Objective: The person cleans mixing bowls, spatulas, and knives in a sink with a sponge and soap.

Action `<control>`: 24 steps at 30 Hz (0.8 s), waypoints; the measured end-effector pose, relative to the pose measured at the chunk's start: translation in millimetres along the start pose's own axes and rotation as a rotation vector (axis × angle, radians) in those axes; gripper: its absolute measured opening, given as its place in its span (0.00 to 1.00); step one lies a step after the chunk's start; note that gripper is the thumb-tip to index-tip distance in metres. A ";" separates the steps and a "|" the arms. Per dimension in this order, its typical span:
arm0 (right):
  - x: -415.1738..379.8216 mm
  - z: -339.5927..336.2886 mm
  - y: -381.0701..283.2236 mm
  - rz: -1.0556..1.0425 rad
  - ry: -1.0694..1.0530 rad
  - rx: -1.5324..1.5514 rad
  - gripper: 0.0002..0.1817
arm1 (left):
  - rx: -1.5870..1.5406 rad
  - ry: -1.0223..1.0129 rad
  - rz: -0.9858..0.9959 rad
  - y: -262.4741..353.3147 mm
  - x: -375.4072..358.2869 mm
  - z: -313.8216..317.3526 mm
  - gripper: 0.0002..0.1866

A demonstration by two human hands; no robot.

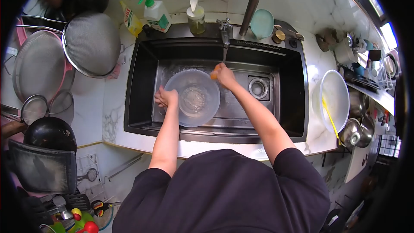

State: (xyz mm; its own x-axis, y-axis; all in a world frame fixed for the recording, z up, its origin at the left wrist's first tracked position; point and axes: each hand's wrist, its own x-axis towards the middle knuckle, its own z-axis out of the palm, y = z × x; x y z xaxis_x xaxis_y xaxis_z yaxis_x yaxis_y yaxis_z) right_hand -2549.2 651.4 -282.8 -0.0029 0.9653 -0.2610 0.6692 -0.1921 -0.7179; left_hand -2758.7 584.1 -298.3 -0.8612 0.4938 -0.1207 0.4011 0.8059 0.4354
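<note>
A translucent plastic bowl sits in the black sink, with a little cloudy liquid or suds at its bottom. My left hand grips the bowl's left rim, fingers curled around the edge. Just beyond the bowl's upper right rim, my right hand is closed on an orange sponge, mostly hidden by the fingers. Above that hand is the metal faucet, from which a thin stream of water seems to fall. To the right of the bowl lies the round drain.
Behind the sink stand a green-pump bottle, a yellow soap bag, a jar and a pale green dish. Mesh strainers hang at left. At right, a white basin holds a yellow stick.
</note>
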 end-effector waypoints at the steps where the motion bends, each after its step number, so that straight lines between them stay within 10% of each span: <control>1: -7.4 -1.1 0.3 -0.013 0.018 0.031 0.14 | 0.017 0.141 0.153 -0.2 -2.5 2.5 0.23; 4: -14.0 5.5 6.8 -0.093 0.088 0.192 0.12 | -0.325 -0.044 0.594 -1.1 -8.0 6.6 0.24; 8: -34.1 4.7 -16.9 0.094 -0.216 0.834 0.13 | -1.021 -1.179 0.062 25.2 -50.1 -0.5 0.21; 12: -41.3 -1.9 -22.9 -0.209 -0.323 0.829 0.20 | -1.329 -1.326 0.025 37.0 -68.8 5.1 0.21; 15: -20.6 -8.3 -4.0 -0.428 -0.006 0.260 0.17 | -1.207 -1.188 0.163 36.8 -61.0 6.4 0.20; 20: -16.8 -69.8 -63.1 -0.432 -0.143 0.367 0.13 | -1.116 -1.115 0.251 51.1 -43.4 -10.6 0.16; 24: -1.5 -101.1 -113.5 -0.474 -0.096 -0.122 0.24 | -1.469 -1.201 0.161 93.3 -36.3 -40.1 0.17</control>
State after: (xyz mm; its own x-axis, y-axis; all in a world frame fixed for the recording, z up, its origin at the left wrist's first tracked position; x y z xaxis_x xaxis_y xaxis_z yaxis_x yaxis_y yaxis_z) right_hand -2549.9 689.6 -135.6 -0.3925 0.9196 0.0134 0.6595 0.2916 -0.6929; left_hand -2702.6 628.3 -217.6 0.0518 0.9796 -0.1940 -0.6569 0.1797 0.7323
